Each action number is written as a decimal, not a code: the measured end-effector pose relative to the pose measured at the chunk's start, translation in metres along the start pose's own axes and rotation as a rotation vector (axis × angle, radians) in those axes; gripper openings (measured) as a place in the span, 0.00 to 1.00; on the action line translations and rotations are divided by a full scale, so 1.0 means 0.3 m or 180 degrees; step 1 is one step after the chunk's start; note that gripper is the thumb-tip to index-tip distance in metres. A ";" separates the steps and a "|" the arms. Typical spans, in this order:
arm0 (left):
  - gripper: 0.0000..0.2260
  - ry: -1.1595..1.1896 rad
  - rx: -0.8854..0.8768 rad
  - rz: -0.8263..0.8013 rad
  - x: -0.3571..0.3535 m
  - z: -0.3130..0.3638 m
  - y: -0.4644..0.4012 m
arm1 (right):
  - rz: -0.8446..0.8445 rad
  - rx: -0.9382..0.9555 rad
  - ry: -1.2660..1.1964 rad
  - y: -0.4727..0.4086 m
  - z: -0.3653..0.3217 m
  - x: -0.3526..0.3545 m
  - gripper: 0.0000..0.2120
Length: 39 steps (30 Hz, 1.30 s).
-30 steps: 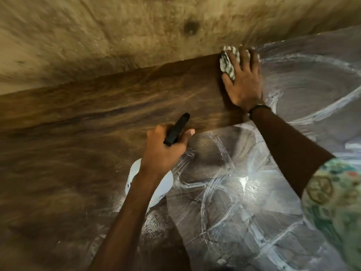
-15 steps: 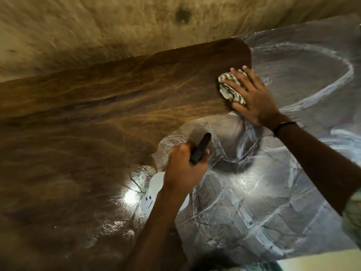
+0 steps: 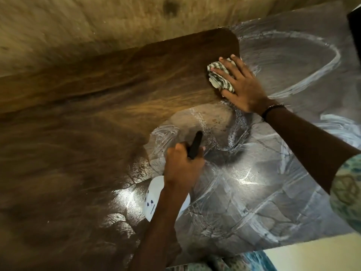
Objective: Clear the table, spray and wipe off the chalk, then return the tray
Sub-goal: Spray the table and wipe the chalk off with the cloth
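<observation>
Since the earlier frame, both hands have shifted slightly nearer and rightward. Right hand (image 3: 242, 85) presses flat, fingers spread, on the crumpled striped cloth (image 3: 218, 78) at the boundary between wiped wood and chalk. Left hand (image 3: 183, 167) is clamped around the white plastic spray bottle (image 3: 154, 198), black trigger head pointing far. Dark wooden bench (image 3: 78, 143) is clean at left; smeared white chalk (image 3: 254, 192) covers the right. Beige floor lies beyond.

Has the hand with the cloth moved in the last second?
Yes. The right hand with the cloth has slid from the far edge of the table back toward the person, widening the wiped strip beside the chalk.
</observation>
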<state>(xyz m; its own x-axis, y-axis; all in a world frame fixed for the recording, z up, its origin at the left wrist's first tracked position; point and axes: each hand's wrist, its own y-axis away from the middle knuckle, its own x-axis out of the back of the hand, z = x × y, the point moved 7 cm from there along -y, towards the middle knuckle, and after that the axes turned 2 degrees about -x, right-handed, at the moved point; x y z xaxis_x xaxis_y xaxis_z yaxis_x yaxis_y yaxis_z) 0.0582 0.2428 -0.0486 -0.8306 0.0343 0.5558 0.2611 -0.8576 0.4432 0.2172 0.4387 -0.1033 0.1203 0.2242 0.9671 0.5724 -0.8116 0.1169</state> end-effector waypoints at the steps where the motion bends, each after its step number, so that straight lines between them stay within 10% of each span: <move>1: 0.11 -0.0012 -0.0011 0.0066 0.009 -0.005 0.005 | -0.0012 -0.0019 0.0002 0.004 0.000 -0.004 0.30; 8: 0.14 0.0123 0.0196 0.0206 0.034 -0.059 0.018 | -0.0044 -0.0158 -0.0060 0.041 -0.140 -0.038 0.32; 15: 0.11 -0.0028 0.0129 0.0188 0.064 -0.064 0.098 | -0.0254 0.0939 0.0450 0.338 -0.246 -0.102 0.31; 25: 0.13 0.0098 0.0205 0.0204 0.058 -0.123 0.148 | 0.0040 -0.0766 -0.0021 0.144 -0.146 -0.045 0.34; 33: 0.13 0.0310 0.0302 0.0248 0.075 -0.144 0.171 | -0.0216 0.0715 0.0376 0.374 -0.317 -0.116 0.32; 39: 0.13 0.0285 0.0311 0.0265 0.091 -0.164 0.180 | 0.0146 -0.0674 -0.0115 0.324 -0.130 -0.064 0.31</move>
<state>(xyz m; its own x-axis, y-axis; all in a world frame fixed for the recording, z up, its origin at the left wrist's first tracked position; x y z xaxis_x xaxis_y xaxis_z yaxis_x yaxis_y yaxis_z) 0.0255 0.1721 -0.0441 -0.8435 -0.0845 0.5305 0.3739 -0.8015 0.4668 0.2389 0.3344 -0.1016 0.1735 0.2004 0.9642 0.3829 -0.9158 0.1214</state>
